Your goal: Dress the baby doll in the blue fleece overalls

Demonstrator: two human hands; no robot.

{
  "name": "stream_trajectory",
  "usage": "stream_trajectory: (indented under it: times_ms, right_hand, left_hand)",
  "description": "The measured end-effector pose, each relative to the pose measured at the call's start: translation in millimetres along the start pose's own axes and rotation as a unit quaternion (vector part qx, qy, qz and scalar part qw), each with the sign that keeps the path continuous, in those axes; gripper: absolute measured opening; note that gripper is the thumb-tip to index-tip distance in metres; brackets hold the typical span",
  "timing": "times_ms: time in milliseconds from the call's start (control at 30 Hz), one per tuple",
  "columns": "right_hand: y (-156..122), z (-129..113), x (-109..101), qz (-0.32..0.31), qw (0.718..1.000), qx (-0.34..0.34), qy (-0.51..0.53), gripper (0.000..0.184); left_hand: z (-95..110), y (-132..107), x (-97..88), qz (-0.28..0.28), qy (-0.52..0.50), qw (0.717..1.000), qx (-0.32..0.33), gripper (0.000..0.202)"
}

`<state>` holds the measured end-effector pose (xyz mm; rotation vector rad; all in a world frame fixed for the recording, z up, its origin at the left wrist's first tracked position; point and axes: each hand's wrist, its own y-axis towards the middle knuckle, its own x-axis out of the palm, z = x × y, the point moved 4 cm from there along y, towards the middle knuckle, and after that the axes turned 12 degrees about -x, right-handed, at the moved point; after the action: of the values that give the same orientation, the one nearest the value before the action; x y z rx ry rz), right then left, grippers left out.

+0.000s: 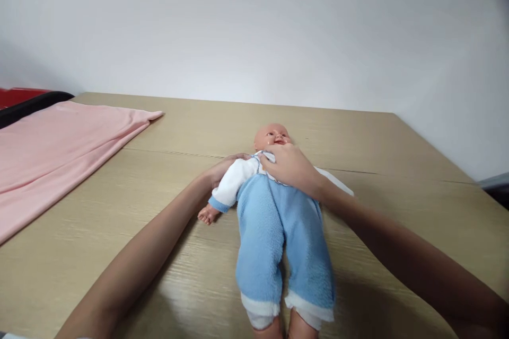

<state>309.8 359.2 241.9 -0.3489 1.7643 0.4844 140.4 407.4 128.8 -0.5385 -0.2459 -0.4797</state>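
A baby doll (274,222) in a blue fleece romper with white sleeves lies on its back on the wooden table (377,148), head away from me. My right hand (292,167) rests on the doll's chest just below the chin, its fingers pinching the white collar. My left hand (222,167) is tucked behind the doll's shoulder and neck, mostly hidden by the white sleeve. The doll's bare hand (207,214) sticks out to the left.
A pink cloth (51,148) is spread over the table's left part. Behind it, a black and red object (24,100) sits at the far left edge. A plain white wall stands beyond the table. Something dark shows at the right edge (497,190).
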Motion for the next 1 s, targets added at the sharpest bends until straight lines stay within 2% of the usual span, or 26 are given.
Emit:
stream_trajectory:
  times_ms: [233,367,433,500,600,700,800,900,1000]
  right_hand:
    - [-15,19,-6,0.001,1.0,0.028,-0.007,0.039]
    - [-22,21,-6,0.031,0.999,0.027,0.032,0.038]
    - [-24,24,-6,0.032,0.997,0.025,0.063,0.036]
    - [-24,27,-7,0.026,0.996,0.021,0.087,0.033]
    - [-26,33,-15,0.016,0.996,0.008,0.087,0.032]
    - [-30,39,-24,0.013,0.999,0.006,0.052,0.035]
    - [-35,45,-25,0.021,0.999,0.019,0.026,0.041]
    - [-40,51,-18,0.026,0.999,0.028,0.024,0.048]
    - [-50,62,-11,0.02,0.995,0.036,0.092,0.047]
  left_hand:
    - [1,-10,10.2,-0.024,0.019,0.999,0.014,0.039]
    - [14,-22,12.5,-0.027,0.056,0.997,0.034,0.043]
    - [25,-31,9.6,-0.015,0.119,0.991,0.055,0.044]
    - [36,-42,3.7,0.005,0.225,0.972,0.067,0.055]
    - [47,-54,-10.3,0.035,0.365,0.929,0.055,0.074]
    - [50,-60,-23.9,0.059,0.433,0.899,0.03,0.071]
    - [49,-60,-27.9,0.066,0.465,0.883,0.01,0.071]
    - [46,-57,-22.3,0.047,0.457,0.888,0.024,0.066]
    - [46,-57,-17.1,0.025,0.417,0.908,0.047,0.061]
